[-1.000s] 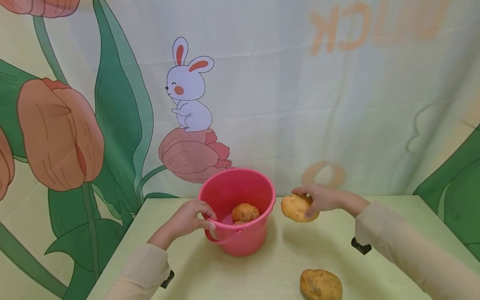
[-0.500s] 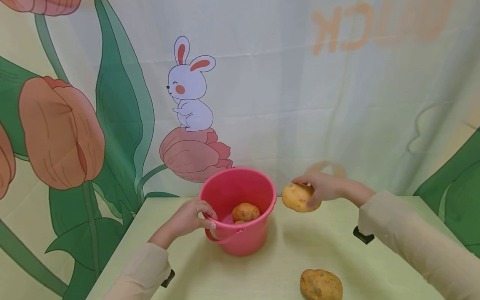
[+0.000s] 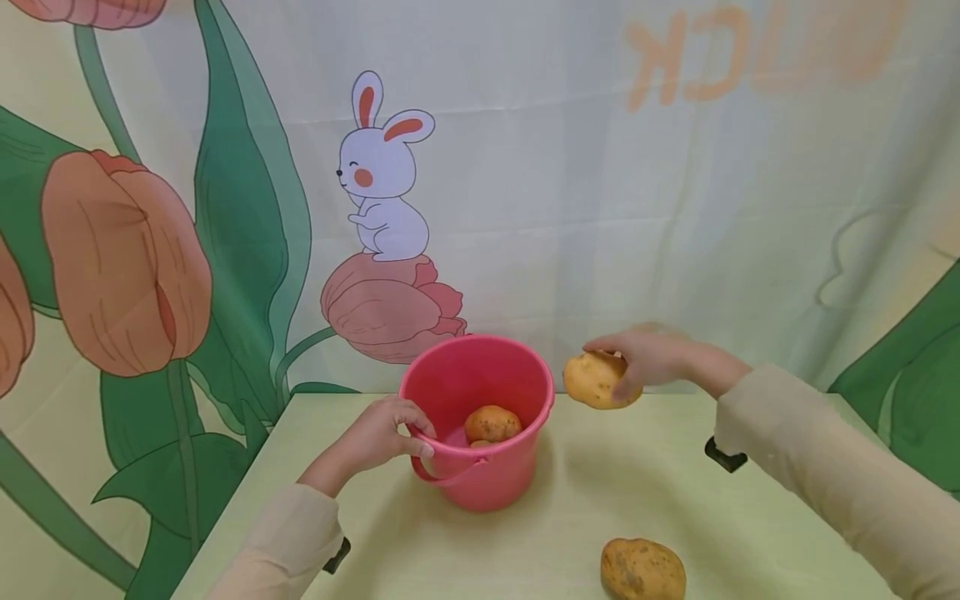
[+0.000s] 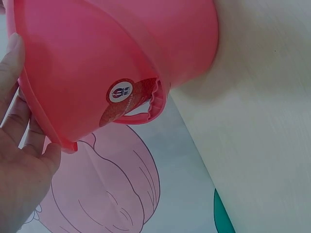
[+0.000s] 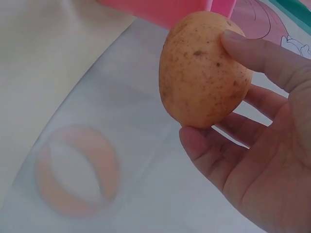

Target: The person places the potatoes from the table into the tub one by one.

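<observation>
A pink bucket (image 3: 491,483) stands on the table, tipped a little toward me, with a potato (image 3: 492,424) inside and part of another potato showing below it. My left hand (image 3: 381,437) grips the bucket's left rim, thumb outside and fingers over the edge; the left wrist view shows that rim (image 4: 43,116) between thumb and fingers. Just right of the bucket, my right hand (image 3: 651,358) holds a potato (image 3: 592,380) in the air at about rim height. In the right wrist view, thumb and fingers clasp this potato (image 5: 204,68) from its side.
One more potato (image 3: 642,569) lies on the table (image 3: 555,542) near the front, right of the bucket. The bucket's handle (image 3: 453,479) hangs down its front left. Behind the table hangs a printed curtain (image 3: 570,208) with a rabbit and tulips.
My right hand has risen slightly with the potato, staying right of the bucket. The left hand, the bucket and the potato on the table have stayed in place.
</observation>
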`<action>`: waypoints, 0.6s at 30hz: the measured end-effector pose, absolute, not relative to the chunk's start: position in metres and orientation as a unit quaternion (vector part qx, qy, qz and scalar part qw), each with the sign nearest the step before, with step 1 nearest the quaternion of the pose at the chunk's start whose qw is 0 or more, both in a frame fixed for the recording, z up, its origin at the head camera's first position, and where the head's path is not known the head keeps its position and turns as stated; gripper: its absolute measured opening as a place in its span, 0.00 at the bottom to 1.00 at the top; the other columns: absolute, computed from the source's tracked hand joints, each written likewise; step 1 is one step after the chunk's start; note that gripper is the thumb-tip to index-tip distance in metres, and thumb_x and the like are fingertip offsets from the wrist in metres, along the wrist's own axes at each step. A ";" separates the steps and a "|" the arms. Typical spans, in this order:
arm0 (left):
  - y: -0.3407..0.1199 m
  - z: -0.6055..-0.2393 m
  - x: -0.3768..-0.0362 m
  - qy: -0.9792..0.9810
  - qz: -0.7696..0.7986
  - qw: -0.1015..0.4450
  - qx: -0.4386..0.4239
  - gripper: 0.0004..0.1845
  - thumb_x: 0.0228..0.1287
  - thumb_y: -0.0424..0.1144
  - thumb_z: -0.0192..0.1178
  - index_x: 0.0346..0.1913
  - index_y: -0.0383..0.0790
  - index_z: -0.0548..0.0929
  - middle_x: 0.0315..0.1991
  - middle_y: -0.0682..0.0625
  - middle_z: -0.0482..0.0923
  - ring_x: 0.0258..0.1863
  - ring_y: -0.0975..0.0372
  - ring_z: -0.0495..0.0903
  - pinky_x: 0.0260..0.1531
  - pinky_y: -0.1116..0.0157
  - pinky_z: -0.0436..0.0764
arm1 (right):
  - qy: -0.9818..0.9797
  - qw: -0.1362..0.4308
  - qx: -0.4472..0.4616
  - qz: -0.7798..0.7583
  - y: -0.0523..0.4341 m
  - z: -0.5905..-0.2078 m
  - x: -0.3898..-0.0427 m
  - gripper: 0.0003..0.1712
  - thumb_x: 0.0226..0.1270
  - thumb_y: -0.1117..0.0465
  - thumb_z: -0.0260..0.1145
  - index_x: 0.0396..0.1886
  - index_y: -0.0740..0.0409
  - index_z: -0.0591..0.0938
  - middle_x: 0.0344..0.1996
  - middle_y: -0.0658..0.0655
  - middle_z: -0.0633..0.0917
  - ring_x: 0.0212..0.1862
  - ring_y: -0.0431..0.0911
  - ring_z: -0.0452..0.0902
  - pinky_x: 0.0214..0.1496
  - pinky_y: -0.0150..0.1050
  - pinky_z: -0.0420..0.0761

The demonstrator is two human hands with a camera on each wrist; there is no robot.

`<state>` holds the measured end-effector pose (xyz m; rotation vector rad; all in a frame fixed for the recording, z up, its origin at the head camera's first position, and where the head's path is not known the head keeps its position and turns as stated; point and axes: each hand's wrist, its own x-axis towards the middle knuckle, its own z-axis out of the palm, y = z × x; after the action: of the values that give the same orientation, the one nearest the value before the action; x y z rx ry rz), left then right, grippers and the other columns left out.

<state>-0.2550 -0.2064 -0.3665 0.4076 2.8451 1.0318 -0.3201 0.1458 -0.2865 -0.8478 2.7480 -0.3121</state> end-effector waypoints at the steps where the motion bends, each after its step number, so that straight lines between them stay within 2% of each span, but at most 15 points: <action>1: -0.206 -0.367 -0.255 0.931 0.337 0.044 0.135 0.08 0.40 0.38 0.70 0.28 0.48 0.84 0.32 0.54 0.78 0.41 0.59 0.71 0.30 0.65 0.80 | 0.943 0.126 -0.288 -0.108 0.145 -0.285 -0.320 0.38 0.47 0.57 0.68 0.61 0.52 0.67 0.53 0.58 0.75 0.50 0.52 0.70 0.47 0.48 0.73; 8: -0.207 -0.367 -0.256 0.930 0.335 0.043 0.142 0.08 0.40 0.39 0.70 0.28 0.48 0.84 0.31 0.55 0.78 0.41 0.59 0.71 0.30 0.66 0.80 | 0.928 0.171 -0.285 -0.172 0.139 -0.281 -0.325 0.39 0.49 0.62 0.67 0.62 0.58 0.63 0.56 0.63 0.70 0.52 0.54 0.68 0.51 0.50 0.72; 18: -0.207 -0.367 -0.255 0.928 0.339 0.039 0.147 0.08 0.39 0.39 0.70 0.28 0.48 0.84 0.31 0.55 0.78 0.41 0.58 0.71 0.30 0.66 0.80 | 0.925 0.182 -0.275 -0.188 0.134 -0.283 -0.331 0.39 0.49 0.63 0.67 0.63 0.59 0.62 0.57 0.63 0.68 0.53 0.55 0.66 0.52 0.50 0.72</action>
<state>-0.2551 -0.2074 -0.3673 0.4495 2.8466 1.0394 -0.3314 0.1338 -0.2828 -0.7749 2.6118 -0.5297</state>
